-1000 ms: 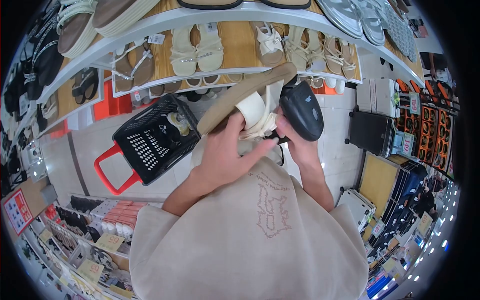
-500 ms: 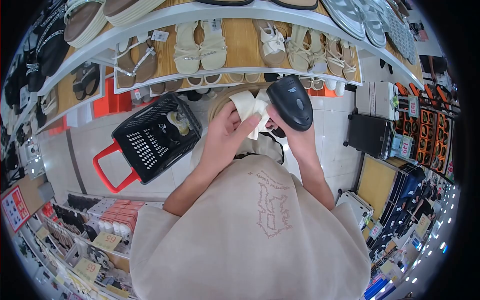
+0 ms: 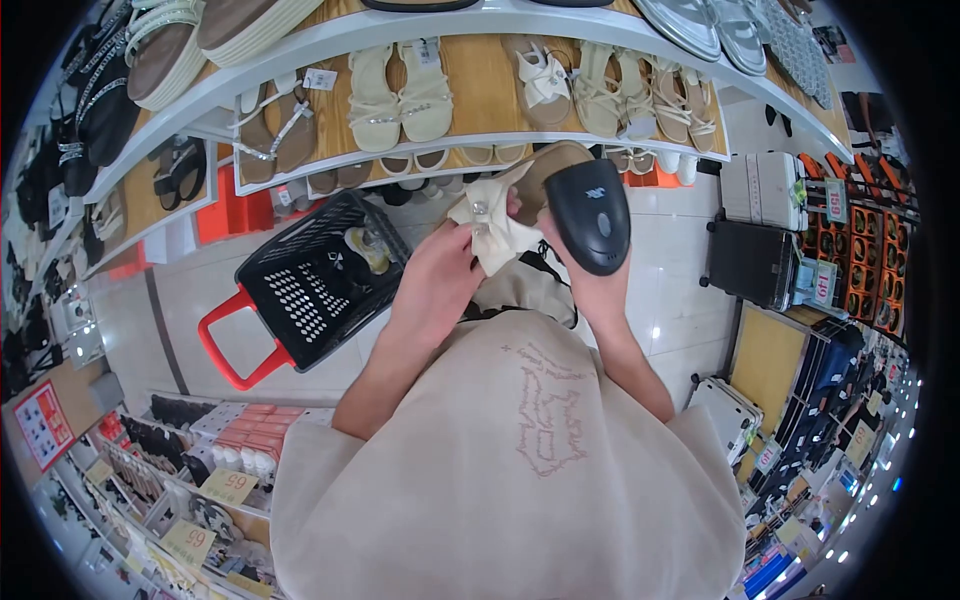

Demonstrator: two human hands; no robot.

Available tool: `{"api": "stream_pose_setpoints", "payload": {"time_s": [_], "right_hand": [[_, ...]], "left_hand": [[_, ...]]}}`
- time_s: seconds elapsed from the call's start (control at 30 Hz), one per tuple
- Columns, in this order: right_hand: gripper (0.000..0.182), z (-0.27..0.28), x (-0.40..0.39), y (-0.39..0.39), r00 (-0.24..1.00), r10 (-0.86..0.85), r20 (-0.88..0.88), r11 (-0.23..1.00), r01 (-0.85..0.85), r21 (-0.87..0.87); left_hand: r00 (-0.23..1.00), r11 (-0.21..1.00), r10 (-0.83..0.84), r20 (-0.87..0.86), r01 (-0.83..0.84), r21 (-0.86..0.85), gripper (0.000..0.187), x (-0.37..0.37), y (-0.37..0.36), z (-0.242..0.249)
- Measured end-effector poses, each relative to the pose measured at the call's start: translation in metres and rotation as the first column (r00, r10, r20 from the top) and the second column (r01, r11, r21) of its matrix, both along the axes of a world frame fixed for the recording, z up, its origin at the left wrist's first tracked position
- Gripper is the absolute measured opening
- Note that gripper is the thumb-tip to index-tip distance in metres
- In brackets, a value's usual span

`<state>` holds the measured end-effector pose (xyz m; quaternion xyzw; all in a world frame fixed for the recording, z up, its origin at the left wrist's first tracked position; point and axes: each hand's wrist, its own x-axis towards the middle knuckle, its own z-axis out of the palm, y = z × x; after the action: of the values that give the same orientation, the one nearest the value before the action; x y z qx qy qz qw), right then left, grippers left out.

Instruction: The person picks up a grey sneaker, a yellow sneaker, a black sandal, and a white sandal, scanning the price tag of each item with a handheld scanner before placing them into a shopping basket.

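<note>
My left hand (image 3: 437, 270) pinches the white bow strap (image 3: 490, 222) of a tan-soled sandal (image 3: 556, 165), lifted in front of my body. Small shiny ornaments sit on the bow. A black handheld barcode scanner (image 3: 588, 217) lies across my right hand (image 3: 592, 285), whose fingers are wrapped behind it and mostly hidden. The scanner overlaps the right side of the sandal's sole in this view. Straight ahead on the shelf stands a similar white-bow sandal (image 3: 543, 85) with a tag.
Several sandals stand on the wooden shelf (image 3: 480, 85). On the floor at left is a black shopping basket (image 3: 300, 280) with a red handle (image 3: 215, 340) and items inside. Suitcases (image 3: 750, 262) stand at right, beside a sunglasses rack (image 3: 865, 245). Packaged goods (image 3: 260, 430) fill the display behind me at left.
The sandal has turned and risen, so more of its sole and the bow's ornaments show. My left hand's grip on the bow has shifted. The scanner stays in my right hand, slightly lower.
</note>
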<state>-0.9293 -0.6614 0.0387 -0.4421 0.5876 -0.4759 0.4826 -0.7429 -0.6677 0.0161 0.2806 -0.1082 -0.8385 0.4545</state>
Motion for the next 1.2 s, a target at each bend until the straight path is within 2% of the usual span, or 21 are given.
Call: {"api": "stream_pose_setpoints", "payload": {"time_s": [0.07,0.13,0.23,0.3,0.33,0.4,0.47,0.5,0.57,0.63,0.73,0.8,0.87,0.9,0.93,0.97,1.0,1.07,1.2], "right_hand": [[0.029,-0.004,-0.002,0.004,0.989,-0.06,-0.131,0.998,0.059,-0.013],[0.03,-0.011,-0.003,0.006,0.991,-0.081,-0.109,0.996,0.077,-0.04],[0.029,-0.023,-0.004,0.006,0.981,-0.101,-0.165,0.992,0.086,-0.096],[0.026,-0.024,-0.003,0.002,0.99,-0.108,-0.092,0.972,0.085,-0.219],[0.026,-0.023,-0.005,0.001,0.99,-0.109,-0.093,0.972,0.087,-0.217],[0.023,-0.021,-0.016,0.001,0.957,-0.056,-0.285,0.992,0.021,-0.125],[0.023,-0.034,-0.025,0.003,0.938,-0.068,-0.34,0.987,0.015,-0.158],[0.028,-0.031,-0.026,0.002,0.958,-0.036,-0.283,0.994,0.004,-0.113],[0.035,-0.031,-0.027,0.001,0.974,0.0,-0.226,0.998,-0.015,-0.068],[0.023,-0.038,-0.027,0.0,0.934,-0.067,-0.351,0.984,0.003,-0.18],[0.023,-0.034,-0.025,-0.001,0.912,-0.051,-0.407,0.984,-0.024,-0.177],[0.026,-0.04,-0.028,0.0,0.914,-0.032,-0.405,0.984,-0.042,-0.171],[0.03,-0.041,-0.025,-0.005,0.916,-0.007,-0.401,0.983,-0.068,-0.173],[0.033,-0.039,-0.022,-0.008,0.919,-0.005,-0.394,0.963,-0.102,-0.249],[0.037,-0.038,-0.019,-0.011,0.923,-0.003,-0.385,0.937,-0.132,-0.324],[0.042,-0.041,-0.022,-0.011,0.904,0.045,-0.425,0.93,-0.193,-0.311],[0.042,-0.043,-0.02,-0.012,0.905,0.047,-0.423,0.93,-0.195,-0.313],[0.045,-0.045,-0.017,-0.013,0.948,0.078,-0.31,0.978,-0.134,-0.161],[0.043,-0.052,-0.018,-0.016,0.971,0.138,-0.195,0.986,-0.153,-0.065]], "left_hand": [[0.999,1.0,0.018,-0.043,-0.018,0.01,0.055,-0.006,-0.002,0.001],[0.998,1.0,0.015,-0.058,-0.014,0.016,0.054,-0.008,-0.004,0.004],[0.995,0.999,0.01,-0.099,-0.006,0.042,0.055,-0.011,-0.008,0.012],[0.992,0.998,0.005,-0.125,0.002,0.06,0.056,-0.009,-0.011,0.015],[0.987,0.996,-0.008,-0.16,0.023,0.091,0.053,-0.004,-0.012,0.015],[0.98,0.991,-0.022,-0.198,0.047,0.125,0.051,-0.003,-0.014,0.015],[0.985,0.996,-0.066,-0.158,0.074,0.048,0.046,-0.004,-0.017,0.014],[0.985,0.996,-0.066,-0.16,0.074,0.047,0.046,-0.005,-0.017,0.015],[0.995,0.996,-0.09,-0.041,0.091,0.018,0.048,-0.007,-0.016,0.017],[0.997,0.997,-0.079,-0.018,0.079,-0.017,0.049,-0.01,-0.014,0.03],[0.997,0.996,-0.076,-0.004,0.075,-0.043,0.054,-0.007,-0.011,0.028],[0.997,0.997,-0.072,-0.017,0.072,-0.032,0.056,-0.004,-0.009,0.026],[0.996,0.998,-0.067,0.058,0.067,0.002,0.056,0.0,-0.008,0.028],[0.997,0.998,-0.059,0.059,0.059,-0.002,0.056,0.003,-0.007,0.026],[0.992,0.995,-0.064,0.108,0.072,-0.075,0.057,0.005,-0.005,0.021],[0.985,0.985,-0.068,0.157,0.091,-0.145,0.058,0.007,-0.003,0.018],[0.985,0.985,-0.065,0.16,0.088,-0.146,0.058,0.008,-0.003,0.018],[0.988,0.994,-0.05,0.148,0.063,-0.089,0.056,0.009,-0.004,0.019],[0.982,0.991,0.014,0.188,0.012,-0.136,0.055,0.004,-0.01,0.009]]}}
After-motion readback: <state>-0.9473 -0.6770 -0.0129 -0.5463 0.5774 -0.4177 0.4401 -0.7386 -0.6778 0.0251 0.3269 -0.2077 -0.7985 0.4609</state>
